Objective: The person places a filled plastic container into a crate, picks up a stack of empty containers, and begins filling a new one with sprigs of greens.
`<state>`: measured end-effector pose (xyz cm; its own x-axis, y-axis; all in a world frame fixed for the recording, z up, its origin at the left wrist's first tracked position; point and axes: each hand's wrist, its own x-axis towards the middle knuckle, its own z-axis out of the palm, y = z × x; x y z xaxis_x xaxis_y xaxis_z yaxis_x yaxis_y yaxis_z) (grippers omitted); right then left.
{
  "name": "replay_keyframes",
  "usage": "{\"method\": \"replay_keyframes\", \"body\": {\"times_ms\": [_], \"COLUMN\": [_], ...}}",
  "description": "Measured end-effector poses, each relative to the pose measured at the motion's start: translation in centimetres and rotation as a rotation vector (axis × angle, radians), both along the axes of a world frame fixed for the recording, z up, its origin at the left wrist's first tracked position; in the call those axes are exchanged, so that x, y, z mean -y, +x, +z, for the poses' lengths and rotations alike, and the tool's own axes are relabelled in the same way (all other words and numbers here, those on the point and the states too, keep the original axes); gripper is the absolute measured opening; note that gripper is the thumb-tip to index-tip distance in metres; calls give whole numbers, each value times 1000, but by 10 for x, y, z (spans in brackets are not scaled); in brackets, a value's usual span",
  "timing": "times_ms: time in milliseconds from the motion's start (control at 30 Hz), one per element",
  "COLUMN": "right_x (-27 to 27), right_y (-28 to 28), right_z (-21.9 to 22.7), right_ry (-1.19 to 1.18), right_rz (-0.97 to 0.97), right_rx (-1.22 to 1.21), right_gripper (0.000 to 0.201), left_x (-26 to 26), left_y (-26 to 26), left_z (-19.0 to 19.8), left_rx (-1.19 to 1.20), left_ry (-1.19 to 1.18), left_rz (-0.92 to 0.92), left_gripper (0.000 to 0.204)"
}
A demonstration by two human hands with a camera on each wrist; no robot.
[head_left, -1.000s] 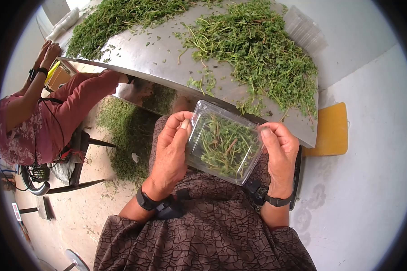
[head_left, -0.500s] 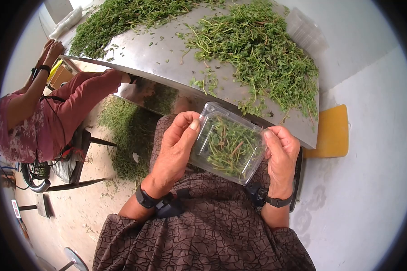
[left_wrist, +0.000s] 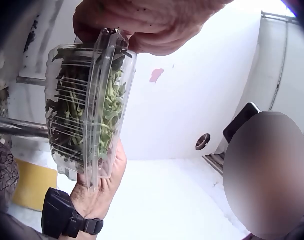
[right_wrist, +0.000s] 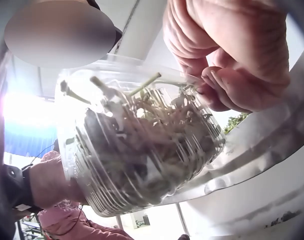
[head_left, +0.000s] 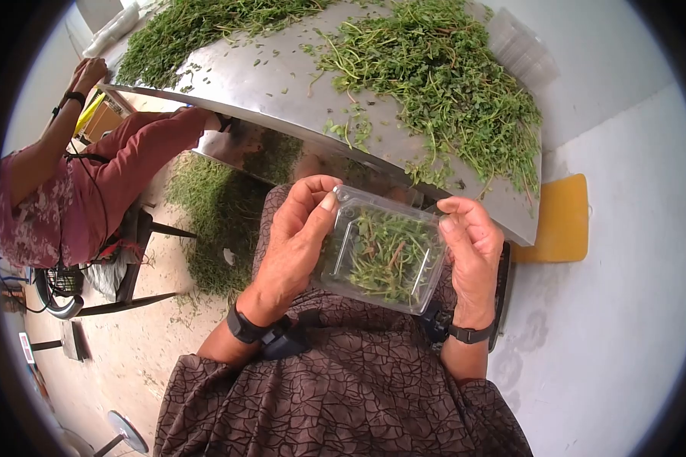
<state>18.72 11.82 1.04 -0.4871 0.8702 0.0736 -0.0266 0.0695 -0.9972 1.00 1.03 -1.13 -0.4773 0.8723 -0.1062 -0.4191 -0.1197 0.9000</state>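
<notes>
A clear plastic box [head_left: 385, 251] with green stems and leaves inside is held over the lap, its lid down over the greens. The left hand [head_left: 293, 244] pinches its left corner between thumb and fingers. At the opposite upper corner, the right hand [head_left: 472, 247] pinches the rim. From the side, the left wrist view shows the ribbed box [left_wrist: 74, 110] with lid and base edges close together. In the right wrist view, stems lie near the top of the box [right_wrist: 142, 145], beside the right hand's [right_wrist: 232, 55] curled fingers.
A metal table [head_left: 244, 84] ahead carries heaps of greens [head_left: 450, 91] and stacked clear boxes [head_left: 520, 49]. Another person [head_left: 61, 198] sits at the left. More greens [head_left: 213, 221] lie below the table; a yellow board [head_left: 562, 221] stands at the right.
Both hands still pinch the box, which has shifted slightly right and now looks flatter to the head view. The right hand's fingers have lifted and spread a little at the corner.
</notes>
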Motion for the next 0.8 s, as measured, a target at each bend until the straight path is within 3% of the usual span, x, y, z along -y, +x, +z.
{"method": "replay_keyframes", "body": {"times_ms": [133,533,800], "right_x": [-1,-10,-10], "right_y": [2,7,2], "right_z": [-2,-3,-3], "right_ry": [41,211,155], "right_rz": [50,152,111], "right_rx": [-3,95,49], "right_gripper": [12,16,14], "left_x": [1,1,1], "left_y": [2,4,2], "left_z": [2,3,4], "left_rx": [0,8,-19], "left_ry": [16,12,14], "left_rz": [7,4,-14], "left_gripper": [26,25,25]}}
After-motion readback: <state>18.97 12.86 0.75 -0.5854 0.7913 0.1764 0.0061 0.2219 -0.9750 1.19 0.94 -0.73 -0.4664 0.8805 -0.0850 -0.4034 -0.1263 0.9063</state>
